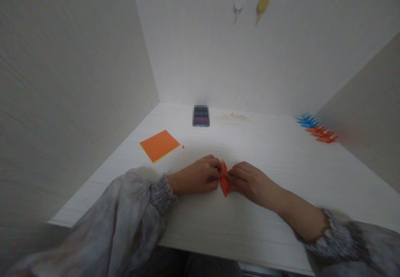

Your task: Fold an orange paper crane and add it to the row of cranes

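A small folded orange paper piece (pixel 224 182) rests on the white table (pixel 268 160), pointed at both ends. My left hand (pixel 196 176) pinches its left side with fingers closed. From the right, my right hand (pixel 248 180) pinches the other side, fingers pressed together on the paper. Both hands rest on the table near its front middle.
A stack of orange paper sheets (pixel 159 144) lies at the left, with a tiny orange scrap (pixel 183 147) beside it. A small dark box (pixel 201 116) stands at the back. Several folded blue (pixel 306 121) and orange (pixel 323 134) paper pieces lie at the right, by the wall.
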The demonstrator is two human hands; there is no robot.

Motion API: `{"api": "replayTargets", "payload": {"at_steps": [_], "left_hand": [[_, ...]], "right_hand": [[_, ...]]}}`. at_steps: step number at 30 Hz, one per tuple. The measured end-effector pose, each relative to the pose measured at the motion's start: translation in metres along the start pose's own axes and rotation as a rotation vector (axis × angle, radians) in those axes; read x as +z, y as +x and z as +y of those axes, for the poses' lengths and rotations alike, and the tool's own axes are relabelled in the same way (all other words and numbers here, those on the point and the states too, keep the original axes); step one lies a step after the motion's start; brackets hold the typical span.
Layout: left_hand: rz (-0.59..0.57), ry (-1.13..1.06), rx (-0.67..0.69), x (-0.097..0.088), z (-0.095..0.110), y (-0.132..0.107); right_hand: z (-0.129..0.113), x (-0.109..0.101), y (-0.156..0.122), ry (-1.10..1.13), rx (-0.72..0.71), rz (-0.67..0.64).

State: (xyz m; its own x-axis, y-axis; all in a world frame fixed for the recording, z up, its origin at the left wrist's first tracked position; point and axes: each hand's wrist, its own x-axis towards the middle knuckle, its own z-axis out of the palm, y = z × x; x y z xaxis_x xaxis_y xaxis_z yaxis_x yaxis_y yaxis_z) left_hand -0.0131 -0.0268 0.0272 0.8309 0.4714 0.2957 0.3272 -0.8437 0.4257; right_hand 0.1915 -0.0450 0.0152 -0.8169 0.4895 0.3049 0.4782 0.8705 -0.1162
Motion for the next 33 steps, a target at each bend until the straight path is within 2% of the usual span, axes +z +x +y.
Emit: {"api": "replayTargets", "payload": {"at_steps": [7, 11, 17, 23, 28, 33], "left_hand": [[-0.02, -0.009, 0.06, 0.002, -0.0025, 0.0002], [-0.032, -0.017, 0.062, 0.0026, -0.0038, -0.0005], [-0.02, -0.071, 0.051, 0.0018, -0.0032, -0.0013], [-0.015, -0.123, 0.023, 0.0015, -0.0027, 0.0], [-0.021, -0.133, 0.008, 0.0021, -0.0027, -0.0002], [-0.046, -0.089, 0.016, 0.0034, -0.005, -0.0006]], "right_hand": [[-0.0025, 0.0033, -0.0045, -0.38, -0.249, -0.126], [-0.0037, 0.0027, -0.0044, -0.466, -0.291, -0.142], [-0.0026, 0.0028, -0.0019, -0.344, -0.204, -0.097], [0.0027, 0.0026, -0.0012, -0.093, -0.077, -0.005], [0.0033, -0.0004, 0.0003, 0.068, 0.008, -0.003], [0.0055, 0.001, -0.0018, 0.126, 0.017, -0.003]]}}
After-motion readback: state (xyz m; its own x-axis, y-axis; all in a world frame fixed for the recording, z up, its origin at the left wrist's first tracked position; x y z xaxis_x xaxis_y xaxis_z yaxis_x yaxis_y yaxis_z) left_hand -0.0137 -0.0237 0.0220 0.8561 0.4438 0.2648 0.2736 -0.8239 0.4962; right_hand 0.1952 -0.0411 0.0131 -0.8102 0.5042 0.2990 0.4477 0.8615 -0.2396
